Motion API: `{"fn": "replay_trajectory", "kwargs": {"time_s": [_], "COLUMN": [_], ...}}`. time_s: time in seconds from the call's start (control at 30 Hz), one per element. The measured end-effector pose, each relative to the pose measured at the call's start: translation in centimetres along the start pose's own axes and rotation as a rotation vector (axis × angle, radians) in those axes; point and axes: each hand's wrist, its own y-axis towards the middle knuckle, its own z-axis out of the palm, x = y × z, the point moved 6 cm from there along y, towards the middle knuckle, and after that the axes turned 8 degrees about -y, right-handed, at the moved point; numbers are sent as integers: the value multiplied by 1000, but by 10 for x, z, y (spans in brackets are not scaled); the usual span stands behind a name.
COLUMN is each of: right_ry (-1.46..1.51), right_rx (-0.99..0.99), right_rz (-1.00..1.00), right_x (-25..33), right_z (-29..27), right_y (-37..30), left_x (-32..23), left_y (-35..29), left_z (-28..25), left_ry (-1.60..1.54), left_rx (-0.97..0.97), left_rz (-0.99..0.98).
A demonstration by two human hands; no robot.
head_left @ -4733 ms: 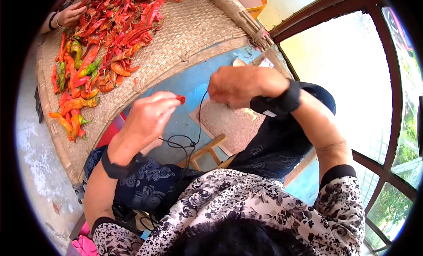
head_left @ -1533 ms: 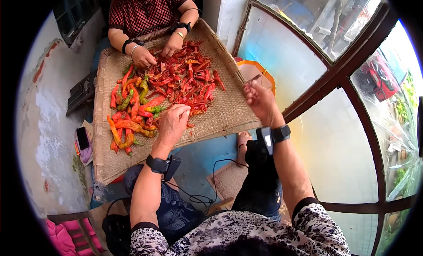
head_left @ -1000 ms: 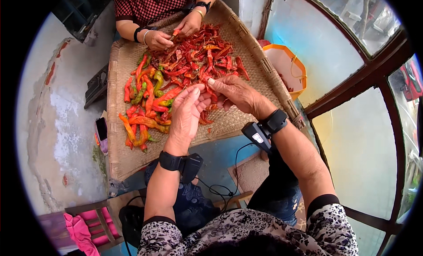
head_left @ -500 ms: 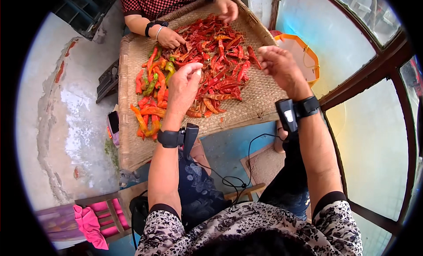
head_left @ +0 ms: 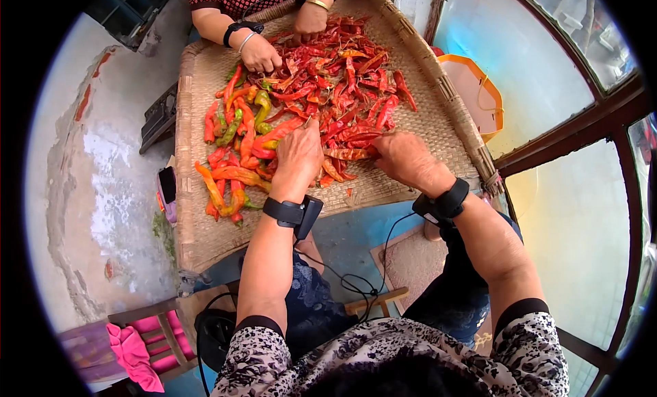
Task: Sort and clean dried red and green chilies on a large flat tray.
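Observation:
A large woven tray point(head_left: 438, 116) holds a heap of dried red chili peppers point(head_left: 356, 69), with fresh red, orange and green peppers point(head_left: 239, 134) on the left. My left hand point(head_left: 299, 154) is closed at the seam between fresh and dried peppers; its fingertips touch the heap, and anything inside them is hidden. At the near right of the heap, my right hand point(head_left: 410, 161) has its fingers curled at the end of an orange-red dried chili pepper point(head_left: 348, 153).
Across the tray, a co-worker's two hands point(head_left: 260, 53) work in the dried peppers. An orange-rimmed container point(head_left: 499, 116) stands beyond the tray's right edge, near the windows. Left of the tray is a phone point(head_left: 167, 183). Black cables point(head_left: 363, 287) lie below.
My right hand has come down and left from the tray's right side to the heap. My left hand has lowered onto the peppers. The co-worker's raised hand has dropped into the heap.

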Motion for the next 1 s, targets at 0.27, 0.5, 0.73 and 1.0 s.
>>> {"fn": "replay_trajectory", "kwargs": {"time_s": [0.27,0.5,0.73,1.0], "right_ry": [314,1356,1980,1212], "right_rx": [-74,-219,-686,-20], "right_rz": [-23,415,657,145], "right_x": [-17,-79,-131,12], "right_z": [-24,-55,-40,-32], "right_y": [6,-5,-15,22], "left_x": [-2,-4,-3,-22], "left_y": [2,3,2,-4], "left_z": [-21,-30,-33,-21], "left_ry": [-326,-1000,-1327,-1355], "left_rx": [-121,-194,-165,34], "left_rz": [100,32,-67,-6]}}
